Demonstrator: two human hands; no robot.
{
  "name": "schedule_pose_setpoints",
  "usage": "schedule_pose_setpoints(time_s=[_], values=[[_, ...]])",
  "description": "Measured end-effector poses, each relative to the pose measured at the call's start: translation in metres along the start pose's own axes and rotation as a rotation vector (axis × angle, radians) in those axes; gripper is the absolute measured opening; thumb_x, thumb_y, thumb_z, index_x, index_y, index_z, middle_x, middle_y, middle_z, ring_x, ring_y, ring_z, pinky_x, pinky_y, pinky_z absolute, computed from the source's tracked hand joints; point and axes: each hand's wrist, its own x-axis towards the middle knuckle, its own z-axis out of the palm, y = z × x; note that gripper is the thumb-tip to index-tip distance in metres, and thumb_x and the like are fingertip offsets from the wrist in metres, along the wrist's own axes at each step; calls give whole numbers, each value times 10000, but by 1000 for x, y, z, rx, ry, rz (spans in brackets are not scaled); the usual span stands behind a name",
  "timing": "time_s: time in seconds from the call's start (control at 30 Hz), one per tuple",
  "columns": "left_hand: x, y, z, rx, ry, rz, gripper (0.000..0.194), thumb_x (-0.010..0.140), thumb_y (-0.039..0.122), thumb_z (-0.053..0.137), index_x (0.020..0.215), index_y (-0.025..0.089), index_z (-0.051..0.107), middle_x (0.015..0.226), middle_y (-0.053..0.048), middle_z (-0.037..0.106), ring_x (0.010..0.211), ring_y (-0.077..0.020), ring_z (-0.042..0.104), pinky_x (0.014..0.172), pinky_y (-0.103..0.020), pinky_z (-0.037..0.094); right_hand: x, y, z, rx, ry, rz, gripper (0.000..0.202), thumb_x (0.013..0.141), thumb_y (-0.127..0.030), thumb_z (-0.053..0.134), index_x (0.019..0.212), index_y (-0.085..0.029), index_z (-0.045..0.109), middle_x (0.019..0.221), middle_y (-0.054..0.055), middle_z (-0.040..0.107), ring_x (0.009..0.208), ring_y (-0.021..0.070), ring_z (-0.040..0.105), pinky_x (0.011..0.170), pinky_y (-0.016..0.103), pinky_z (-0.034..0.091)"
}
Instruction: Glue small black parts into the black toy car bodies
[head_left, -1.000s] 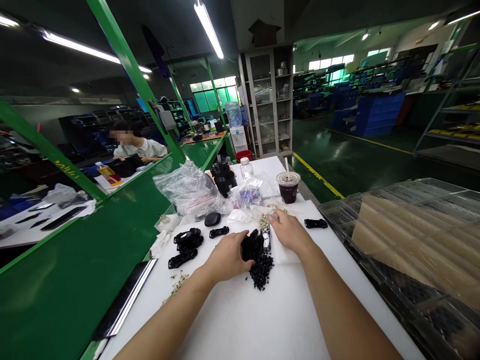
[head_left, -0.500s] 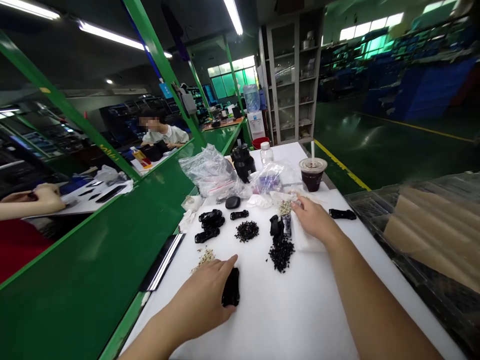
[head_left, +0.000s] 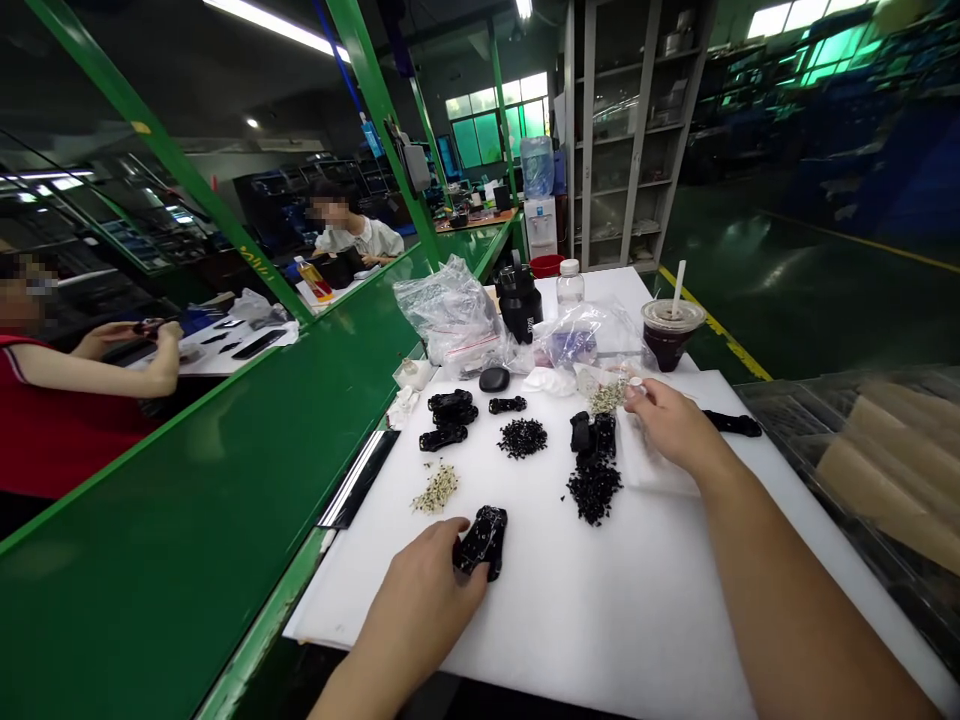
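Observation:
Near the front of the white table (head_left: 570, 610), my left hand (head_left: 435, 590) has its thumb and fingers around the near-left side of a black car-shaped part (head_left: 485, 540) lying flat. My right hand (head_left: 667, 420) is closed in a pinch on something small and whitish, beside a pile of pale bits (head_left: 606, 397) at the back right. Black pieces (head_left: 595, 492) lie heaped left of my right hand, against two black parts (head_left: 592, 434). Another black pile (head_left: 523, 438) sits mid-table, and pale bits (head_left: 436, 489) lie at the left.
Several black parts (head_left: 448, 412) are stacked at the left. Behind stand plastic bags (head_left: 450, 310), a black bottle (head_left: 519, 305), a clear jar (head_left: 570, 283) and a drink cup (head_left: 670, 335). A green partition (head_left: 225, 460) runs along the left; two people sit beyond it.
The view has shifted, so the table sits further right and higher. My left hand has uncovered more of the black part and the left pale pile. My right hand remains by the back pale bits.

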Motion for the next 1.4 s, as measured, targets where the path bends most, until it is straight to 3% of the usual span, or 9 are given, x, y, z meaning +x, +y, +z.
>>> schedule_pose_setpoints(time_s=[0.17,0.27,0.43,0.6,0.7,0.83,1.17,1.23,1.4], values=[[7,-30,-28,-15,-6,196,285,860,270,531,1105,243,673,1015,-39,722,838,-218,683,742,-336,549,-1,0,-1,26,6,6,438,971,-546,361,1126,-231,622,1212,106,654,1060,316,602,801,382,454],[20,-42,-37,36,41,502,349,850,203,542,1179,247,649,1141,-41,707,977,-215,681,856,-333,552,-3,-2,-2,32,5,3,439,971,-544,364,1132,-226,622,1242,114,640,1067,320,598,818,391,456],[53,-30,-36,189,66,1069,411,873,90,507,1245,229,613,1230,-38,702,1145,-227,634,1031,-399,474,-4,-3,-2,36,9,-1,408,977,-519,367,1103,-228,624,1237,107,647,1087,311,592,838,380,454],[76,-13,-36,259,-126,1304,443,874,47,486,1260,229,604,1338,-58,642,1266,-241,568,1040,-399,470,-1,-2,-3,37,11,-3,387,973,-522,376,1043,-225,614,1189,100,670,1038,307,608,811,382,450],[83,-13,-38,191,-210,1305,512,811,14,491,1264,225,601,1294,-58,670,1184,-222,626,1021,-378,500,0,-2,-3,38,11,-6,392,971,-532,374,1032,-224,609,1171,104,676,1031,310,609,796,377,447],[86,-22,-47,131,-201,1242,558,761,-1,507,1260,231,606,1244,-59,697,1152,-230,647,1008,-390,524,0,-3,-3,36,6,-7,380,969,-525,381,1027,-227,609,1136,98,685,993,298,615,779,365,445],[79,-17,-43,265,-217,1424,378,960,61,446,1219,251,645,1318,-75,653,1291,-232,553,1103,-400,436,-2,-3,-4,45,-5,11,384,969,-524,380,1055,-235,617,1278,89,624,1066,313,584,866,407,431],[81,-18,-44,275,-207,1331,372,931,69,476,1217,239,642,1252,-87,685,1184,-247,616,1056,-406,461,-2,-3,-4,59,2,5,378,966,-520,389,1045,-231,620,1256,92,635,1057,308,587,866,402,430],[75,-17,-43,214,-129,903,326,776,189,646,1095,245,687,943,-64,708,891,-252,663,842,-379,522,-2,-3,-3,113,54,12,330,959,-499,402,924,-231,592,1090,79,689,962,289,610,804,386,429]])
